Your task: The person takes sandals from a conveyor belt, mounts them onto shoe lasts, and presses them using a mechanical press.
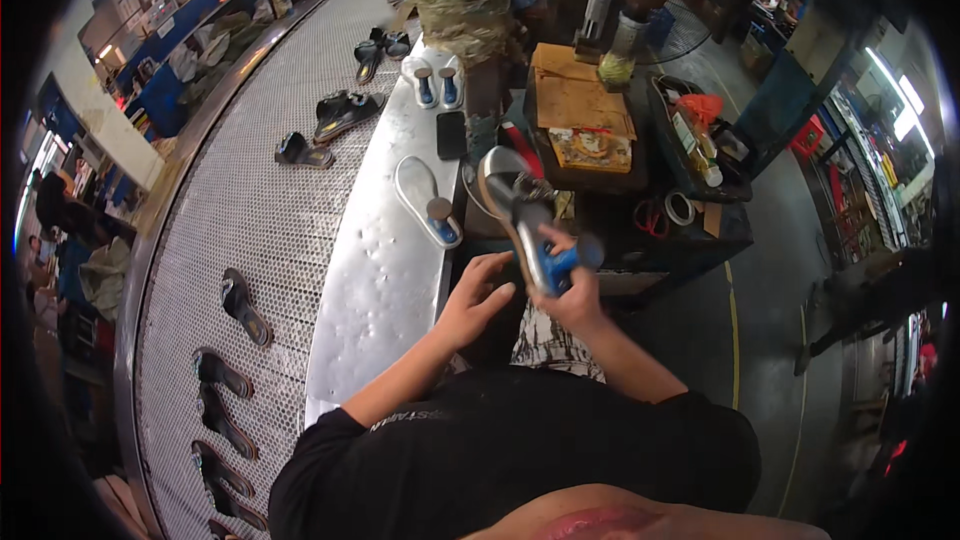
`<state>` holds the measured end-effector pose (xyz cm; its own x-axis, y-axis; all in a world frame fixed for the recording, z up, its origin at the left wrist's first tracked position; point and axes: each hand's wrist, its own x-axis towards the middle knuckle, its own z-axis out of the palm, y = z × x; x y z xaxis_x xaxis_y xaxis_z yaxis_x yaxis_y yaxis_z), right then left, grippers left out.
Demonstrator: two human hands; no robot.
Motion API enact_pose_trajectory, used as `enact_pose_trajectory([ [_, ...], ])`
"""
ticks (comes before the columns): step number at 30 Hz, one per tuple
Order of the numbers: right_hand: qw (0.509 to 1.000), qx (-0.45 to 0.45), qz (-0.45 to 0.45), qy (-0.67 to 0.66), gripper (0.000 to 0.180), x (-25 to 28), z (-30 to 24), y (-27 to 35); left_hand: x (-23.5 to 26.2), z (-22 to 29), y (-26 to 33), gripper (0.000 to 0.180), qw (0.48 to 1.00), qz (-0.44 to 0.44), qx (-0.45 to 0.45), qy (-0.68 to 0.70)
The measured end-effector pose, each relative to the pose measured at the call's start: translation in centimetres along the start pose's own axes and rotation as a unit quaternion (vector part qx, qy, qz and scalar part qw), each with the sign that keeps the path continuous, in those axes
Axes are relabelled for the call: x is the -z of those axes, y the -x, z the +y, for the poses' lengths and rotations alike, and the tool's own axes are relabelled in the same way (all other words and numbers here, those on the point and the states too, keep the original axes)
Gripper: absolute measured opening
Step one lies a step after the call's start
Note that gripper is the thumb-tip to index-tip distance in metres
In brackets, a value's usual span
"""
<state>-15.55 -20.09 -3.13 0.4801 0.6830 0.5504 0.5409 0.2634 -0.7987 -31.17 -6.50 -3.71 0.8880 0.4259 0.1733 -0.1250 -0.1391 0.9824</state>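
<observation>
Blue and grey, the sandal (530,225) is up in the air over the person's lap, just past the edge of the shiny metal worktop (375,280). It is tilted, with its grey sole end pointing up and away and its blue end down by the hands.

The right hand (572,302) is closed around the blue end and holds the sandal up. The left hand (478,292) is beside it with fingers bent, tips at or very near the sandal's edge. I cannot tell if those fingers press on it or only touch it. The two hands are close together but not joined.

To do this part well, I think the right hand should keep a firm hold so the sandal does not wobble. The left fingers should work slowly along the edge, a little bit at a time. Keeping the sandal close and turned to the eyes would help too.

Another pale sandal (425,200) lies flat on the worktop, just to the left of the held one. A pair of white and blue sandals (435,82) stands farther up, near a black phone (451,134). Dark sandals (235,380) lie in rows on the mesh belt (270,210) at the left. Red scissors (650,216) and a roll of tape (681,208) rest on the dark bench to the right.
</observation>
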Motion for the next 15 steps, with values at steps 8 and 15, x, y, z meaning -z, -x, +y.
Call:
enact_pose_trajectory([
  [8,0.96,-0.008,0.115,0.256,0.07,8.6,10.2,-15.6,-0.1,-4.2,2.8,0.042,0.983,-0.08,0.136,0.097],
  [15,0.935,-0.061,0.104,0.333,0.077,9.1,16.3,-18.1,2.3,-6.5,5.4,0.039,0.986,0.007,0.158,0.051],
])
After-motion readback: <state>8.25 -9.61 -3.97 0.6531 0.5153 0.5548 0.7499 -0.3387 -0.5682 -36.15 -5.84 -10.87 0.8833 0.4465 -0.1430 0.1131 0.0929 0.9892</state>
